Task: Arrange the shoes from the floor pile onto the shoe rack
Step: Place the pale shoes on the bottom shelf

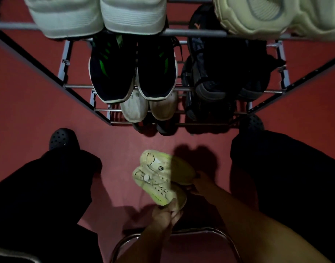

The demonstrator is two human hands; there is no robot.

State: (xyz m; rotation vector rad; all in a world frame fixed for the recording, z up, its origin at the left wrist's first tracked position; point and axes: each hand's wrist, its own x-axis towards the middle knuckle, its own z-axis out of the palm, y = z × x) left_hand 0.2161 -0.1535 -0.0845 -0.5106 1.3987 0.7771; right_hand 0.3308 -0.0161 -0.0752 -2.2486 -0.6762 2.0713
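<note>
Shoes in hand: I hold a pale yellow-green pair low over the red floor, between my knees and in front of the shoe rack. My left hand has its fingers curled round the heel end of the nearer shoe; my right hand grips the heel of the farther one, though shadow hides most of its fingers. Toes point toward the rack. Upper bars carry white sneakers and a cream pair; below sit black-and-green trainers, dark grey shoes and off-white ones. Free bar space seems scarce, and I cannot tell which tier is open. To place well, I judge I should level both shoes side by side, slide them toes-first until both bars bear the soles, then release only once they sit steady.
</note>
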